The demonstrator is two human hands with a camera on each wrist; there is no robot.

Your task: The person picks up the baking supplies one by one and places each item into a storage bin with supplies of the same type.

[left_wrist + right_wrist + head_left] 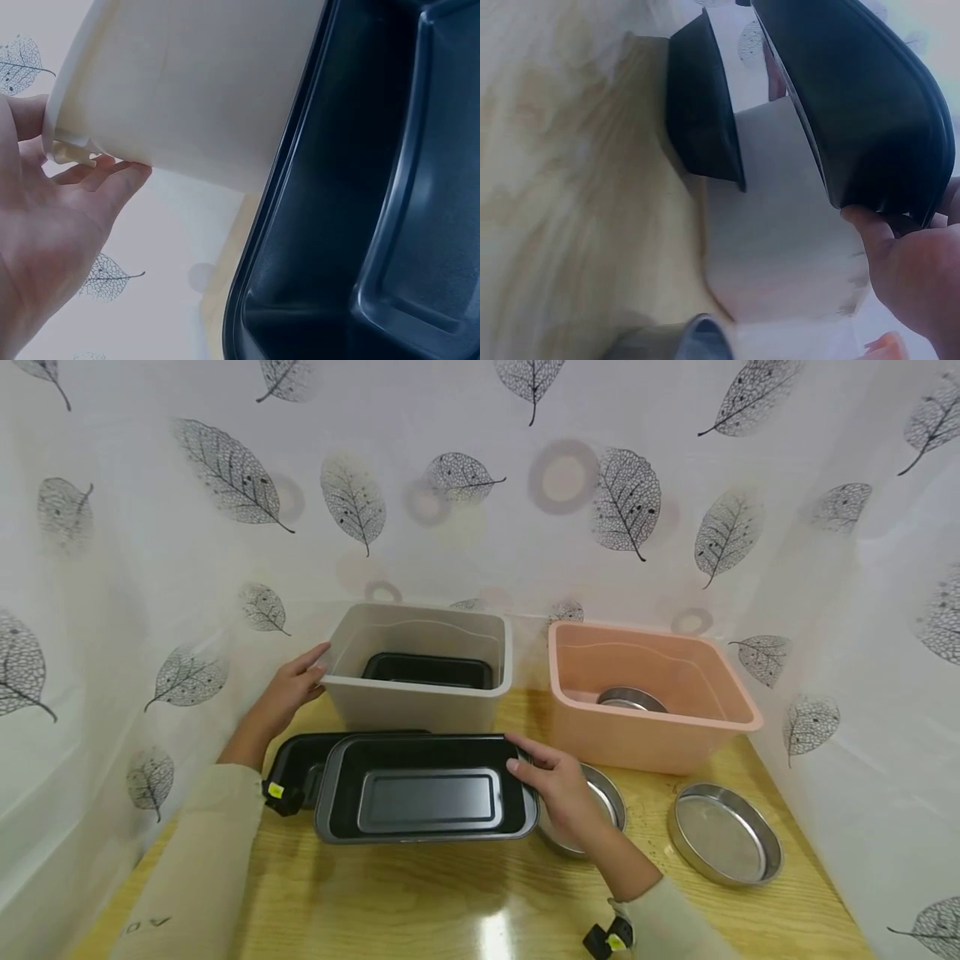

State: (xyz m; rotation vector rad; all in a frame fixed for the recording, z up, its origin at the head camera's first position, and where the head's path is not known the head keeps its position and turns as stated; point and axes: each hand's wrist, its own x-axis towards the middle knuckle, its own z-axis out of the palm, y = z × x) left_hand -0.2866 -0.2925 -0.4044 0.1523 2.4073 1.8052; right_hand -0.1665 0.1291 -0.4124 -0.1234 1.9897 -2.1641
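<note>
A black loaf pan (427, 800) is held up off the table by my right hand (561, 785), which pinches its right end. In the right wrist view the thumb and fingers of the right hand (919, 259) hold the pan's (870, 97) edge. My left hand (294, 681) grips the left rim of a light grey plastic bin (420, 703); the left wrist view shows fingers under the rim (56, 112). Inside that bin lies another black loaf pan (429, 670). A further black loaf pan (296, 768) sits on the table, partly hidden behind the raised one.
Right of the grey bin stands a pink plastic bin (637, 739) with a round metal pan (630, 697) inside. Two more round pans rest on the wooden table (390, 902): one (611, 797) partly behind my right hand, another (726, 835) at the right. Leaf-patterned curtains (465, 552) surround the table.
</note>
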